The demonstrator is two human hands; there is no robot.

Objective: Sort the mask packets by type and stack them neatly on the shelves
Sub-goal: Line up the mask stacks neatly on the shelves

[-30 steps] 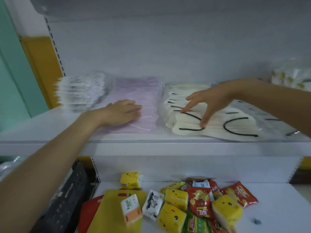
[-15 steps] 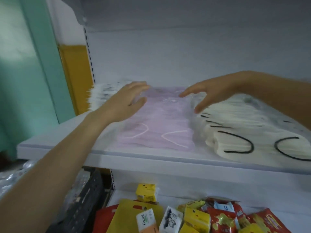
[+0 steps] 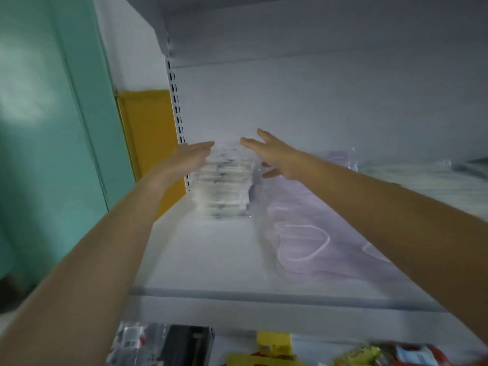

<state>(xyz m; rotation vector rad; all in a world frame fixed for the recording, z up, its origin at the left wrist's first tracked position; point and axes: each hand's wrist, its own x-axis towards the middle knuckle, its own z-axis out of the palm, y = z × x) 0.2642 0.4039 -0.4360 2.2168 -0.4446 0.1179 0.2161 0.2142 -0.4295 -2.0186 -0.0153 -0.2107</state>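
A blurred stack of white mask packets (image 3: 224, 186) stands at the back left of the white shelf (image 3: 200, 260). My left hand (image 3: 190, 157) is at the stack's left side, fingers straight. My right hand (image 3: 274, 157) is at its right side, fingers spread and straight. Whether either hand touches the stack is unclear through the blur. A pile of pink mask packets (image 3: 311, 233) in clear wrap lies to the right, under my right forearm. White mask packets (image 3: 422, 175) show at the far right.
The shelf's slotted upright (image 3: 177, 122) and a yellow and teal wall (image 3: 79, 114) stand to the left. An upper shelf (image 3: 317, 27) hangs overhead. Below the shelf edge lie yellow and red snack packets (image 3: 369, 352) and a dark crate (image 3: 187, 344).
The view swung left. Both hands left the pink and white packets and moved to either side of the white stack at the back left.
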